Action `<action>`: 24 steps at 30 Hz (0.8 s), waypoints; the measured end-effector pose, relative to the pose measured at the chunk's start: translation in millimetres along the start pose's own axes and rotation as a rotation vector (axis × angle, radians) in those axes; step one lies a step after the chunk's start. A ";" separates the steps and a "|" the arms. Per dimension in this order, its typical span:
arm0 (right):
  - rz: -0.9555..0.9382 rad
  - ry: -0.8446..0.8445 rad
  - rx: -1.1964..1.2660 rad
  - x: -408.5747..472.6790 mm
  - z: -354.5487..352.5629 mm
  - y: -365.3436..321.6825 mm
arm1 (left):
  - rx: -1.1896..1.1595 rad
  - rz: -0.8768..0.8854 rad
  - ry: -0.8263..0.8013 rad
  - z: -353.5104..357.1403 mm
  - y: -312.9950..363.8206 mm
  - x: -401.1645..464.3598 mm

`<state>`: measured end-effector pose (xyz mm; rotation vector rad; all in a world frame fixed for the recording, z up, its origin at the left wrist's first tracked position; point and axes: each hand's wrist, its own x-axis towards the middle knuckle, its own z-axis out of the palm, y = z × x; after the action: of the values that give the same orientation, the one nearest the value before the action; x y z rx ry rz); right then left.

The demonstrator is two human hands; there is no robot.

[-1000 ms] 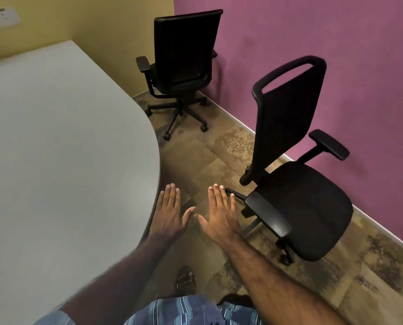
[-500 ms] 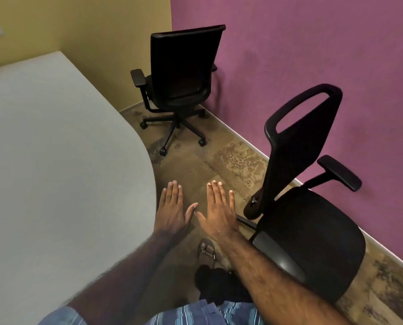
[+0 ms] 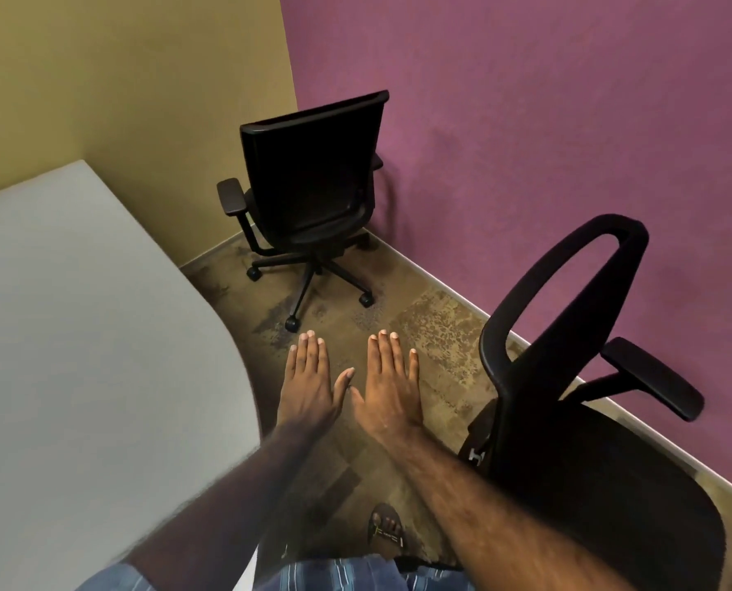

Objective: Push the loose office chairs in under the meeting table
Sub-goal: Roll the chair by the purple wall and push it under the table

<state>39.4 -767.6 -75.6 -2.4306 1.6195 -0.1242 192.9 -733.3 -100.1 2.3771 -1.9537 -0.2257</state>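
Two black office chairs stand loose on the mottled brown carpet (image 3: 424,326), neither one tucked under your pale grey meeting table with its rounded edge (image 3: 100,334), which fills the left of your view. The farther one, a black swivel chair with a solid rectangular back and a five-star castor base (image 3: 313,185), sits in the corner where the mustard-yellow wall (image 3: 121,78) meets the magenta wall (image 3: 526,100); its back is turned toward you and it stands well apart from the table's edge. The nearer one, a black chair with an open loop at the top of its backrest and a padded armrest (image 3: 569,377), stands just to your right, close to the white skirting at the foot of the magenta wall, its seat reaching toward the lower right corner.

Your left hand (image 3: 309,386) and your right hand (image 3: 392,388) are both held out flat in front of you, palms down, fingers straight and close together, thumbs angled toward each other and nearly meeting. Neither hand has hold of anything and neither touches a chair or the table; they hover over the strip of carpet between the table's curved edge and the nearer chair. Your right forearm passes just beside that chair's backrest. Below, you can see a sandalled foot (image 3: 385,531) on the carpet and the hem of blue striped clothing (image 3: 347,575).
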 end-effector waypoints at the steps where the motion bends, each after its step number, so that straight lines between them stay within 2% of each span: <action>1: 0.013 0.008 0.004 7.7 -1.3 1.3 | -0.004 0.007 -0.002 -1.4 1.4 10.8; 10: 0.111 -0.016 -0.042 62.2 11.1 5.7 | 0.000 0.095 -0.023 -3.7 2.4 111.7; 18: 0.260 0.073 -0.061 110.1 48.2 10.1 | 0.005 0.280 -0.070 27.3 2.8 222.7; 24: 0.413 0.053 -0.085 161.0 54.4 7.8 | -0.008 0.404 -0.108 41.4 -2.0 295.8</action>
<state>105.5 -911.3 -138.4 -2.1070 2.1489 -0.0535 244.3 -1020.5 -164.0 1.9412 -2.4166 -0.3420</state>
